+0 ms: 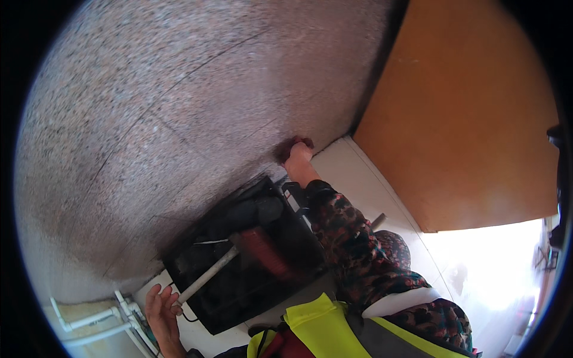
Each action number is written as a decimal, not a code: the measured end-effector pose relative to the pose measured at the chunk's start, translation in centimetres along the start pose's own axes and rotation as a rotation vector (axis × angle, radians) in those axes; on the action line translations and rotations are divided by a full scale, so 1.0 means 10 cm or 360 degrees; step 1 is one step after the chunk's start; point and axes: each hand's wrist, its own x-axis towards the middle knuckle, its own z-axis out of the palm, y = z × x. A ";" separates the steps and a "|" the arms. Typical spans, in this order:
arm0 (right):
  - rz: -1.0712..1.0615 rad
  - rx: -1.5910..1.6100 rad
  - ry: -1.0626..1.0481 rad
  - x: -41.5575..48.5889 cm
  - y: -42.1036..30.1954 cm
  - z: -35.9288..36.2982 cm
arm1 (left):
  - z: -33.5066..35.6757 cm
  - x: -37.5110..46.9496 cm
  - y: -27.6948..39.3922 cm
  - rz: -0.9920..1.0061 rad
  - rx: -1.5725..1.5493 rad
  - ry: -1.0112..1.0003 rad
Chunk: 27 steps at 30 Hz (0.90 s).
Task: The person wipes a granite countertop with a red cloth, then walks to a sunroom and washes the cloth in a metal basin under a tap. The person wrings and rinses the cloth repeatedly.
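Observation:
My left hand [163, 308] is at the lower left, its fingers and thumb at the end of a pale, stick-like handle [208, 275]. That handle runs up to a blurred red brush head [264, 253] over a black box-like container [215, 308]. Farther up, my right hand [301, 156] reaches out with a dark red cloth or pad [286, 150] under its fingers, pressed to a speckled stone surface [192, 112]. The cloth's exact shape is blurred and partly covered by the hand.
White pipes [94, 320] run along the lower left. A brown wooden panel [456, 116] stands at the right, beside a white tiled surface [349, 165]. Bright light washes out the lower right. A short grey-brown rod end [378, 221] shows beyond my right sleeve.

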 end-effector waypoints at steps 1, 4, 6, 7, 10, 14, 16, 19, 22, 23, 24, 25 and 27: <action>-0.0026 -0.0253 0.0059 -0.09 0.06 0.02 | -0.03 -0.02 0.01 -0.0020 -0.0011 0.0007; -0.0547 -0.0985 0.0222 -0.62 0.31 0.09 | -0.07 -0.01 -0.01 -0.0042 -0.0052 0.0099; -0.0594 -0.0604 -0.0454 -1.06 0.59 0.07 | -0.05 0.02 -0.01 -0.0063 -0.0019 0.0023; -0.0547 -0.0947 -0.0568 -1.27 0.66 0.04 | -0.03 0.04 -0.02 -0.0106 0.0002 0.0067; 0.0032 -0.0609 -0.0686 -1.73 0.77 0.07 | 0.03 0.11 -0.02 -0.0057 -0.0071 -0.0117; 0.0383 -0.0292 -0.0510 -1.58 0.23 0.13 | 0.01 0.13 -0.02 -0.0027 -0.0012 -0.0109; 0.0264 0.0025 -0.0384 -1.35 -0.08 0.14 | -0.08 0.09 -0.03 -0.0122 0.0012 0.0079; 0.0325 0.0097 -0.0451 -1.18 -0.31 0.15 | -0.29 -0.04 -0.04 -0.0062 -0.0106 0.0011; 0.0213 0.0085 -0.0359 -1.25 -0.15 0.12 | -0.48 -0.19 -0.06 -0.0030 -0.0160 0.0059; 0.0276 0.0018 -0.0382 -1.30 -0.03 0.09 | -0.52 -0.23 -0.06 -0.0005 -0.0162 0.0059; 0.0195 0.0106 -0.0400 -1.43 0.18 0.09 | -0.56 -0.27 -0.06 0.0002 -0.0176 0.0072; 0.0449 0.0106 -0.0451 -1.50 0.33 0.07 | -0.58 -0.30 -0.06 0.0009 -0.0188 0.0077; 0.0643 0.0163 -0.0622 -1.73 0.75 0.06 | -0.58 -0.35 -0.06 0.0011 -0.0207 0.0077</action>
